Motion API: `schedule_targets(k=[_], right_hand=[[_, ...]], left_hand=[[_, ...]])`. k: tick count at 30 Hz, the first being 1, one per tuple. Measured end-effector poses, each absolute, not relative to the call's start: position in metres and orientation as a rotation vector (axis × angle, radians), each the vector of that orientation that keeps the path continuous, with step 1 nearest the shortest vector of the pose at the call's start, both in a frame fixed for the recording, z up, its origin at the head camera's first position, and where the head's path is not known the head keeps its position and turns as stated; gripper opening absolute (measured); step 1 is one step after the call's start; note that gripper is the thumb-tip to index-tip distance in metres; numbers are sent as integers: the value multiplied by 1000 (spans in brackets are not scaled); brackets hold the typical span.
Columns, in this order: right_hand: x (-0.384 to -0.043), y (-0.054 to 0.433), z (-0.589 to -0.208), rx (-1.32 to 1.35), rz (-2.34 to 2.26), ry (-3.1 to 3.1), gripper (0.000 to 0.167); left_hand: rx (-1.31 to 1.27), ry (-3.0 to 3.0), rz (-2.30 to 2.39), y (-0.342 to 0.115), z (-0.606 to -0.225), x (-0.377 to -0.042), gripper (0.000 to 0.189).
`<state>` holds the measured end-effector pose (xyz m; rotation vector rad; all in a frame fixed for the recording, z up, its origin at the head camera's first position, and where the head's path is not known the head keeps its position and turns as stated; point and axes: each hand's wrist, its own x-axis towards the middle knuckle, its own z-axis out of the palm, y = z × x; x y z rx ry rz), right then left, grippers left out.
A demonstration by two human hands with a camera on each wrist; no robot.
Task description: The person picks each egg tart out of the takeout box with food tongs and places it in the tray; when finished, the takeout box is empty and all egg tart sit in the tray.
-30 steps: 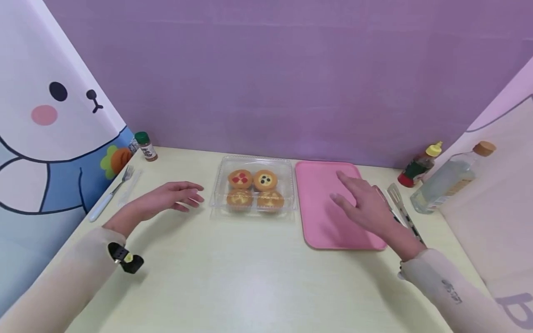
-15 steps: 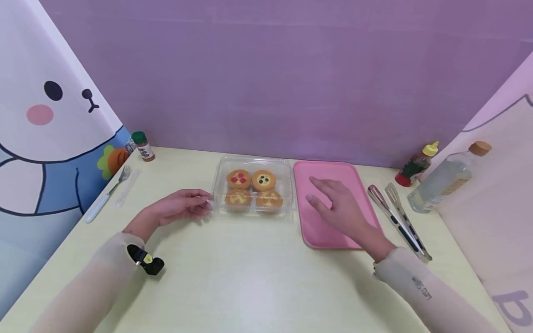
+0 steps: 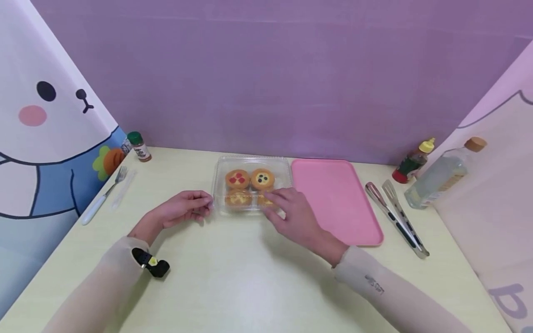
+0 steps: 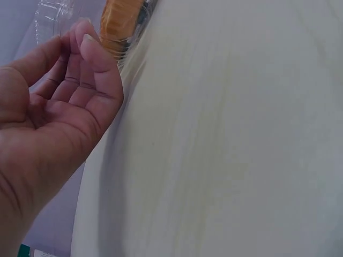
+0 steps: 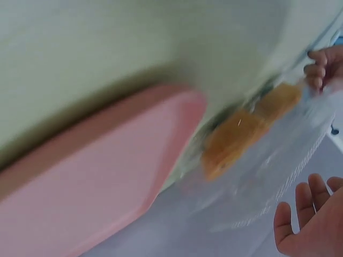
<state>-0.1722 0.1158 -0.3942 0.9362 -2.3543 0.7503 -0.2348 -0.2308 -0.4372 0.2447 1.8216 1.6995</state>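
Observation:
A clear plastic clamshell box (image 3: 285,167) with its lid raised lies on the table, holding several small tarts (image 3: 238,179) with fruit-like toppings. My left hand (image 3: 182,208) pinches the box's left edge between thumb and curled fingertips; the left wrist view shows this hand (image 4: 69,96) close up beside an orange tart (image 4: 119,24). Over the box's front right corner hovers my right hand (image 3: 296,216), its fingers extended and slightly bent, covering part of one tart. In the right wrist view the right hand (image 5: 316,219) holds nothing.
A pink tray (image 3: 335,199) lies right of the box, with metal tongs (image 3: 397,219) beyond it. A sauce bottle (image 3: 413,162) and a cork-topped glass bottle (image 3: 443,173) stand far right. At left are a fork (image 3: 104,196), a clear plastic utensil (image 3: 123,189) and a green-capped jar (image 3: 139,147).
My right hand has moved left from over the pink tray to the box's front right. My left hand has come right to the box's left edge, its fingers closing on it.

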Motion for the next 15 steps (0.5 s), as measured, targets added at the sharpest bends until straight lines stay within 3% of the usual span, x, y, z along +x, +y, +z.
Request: schedule_targets(k=[8,15], right_hand=[[-172,78,-410,949,659,-2321,31],[-170,54,-415,937,608,-2296,27]], left_hand=[[274,1795,1728,-228,-439,-235,34],[292,1773,1727,-229,-439,-236,21]])
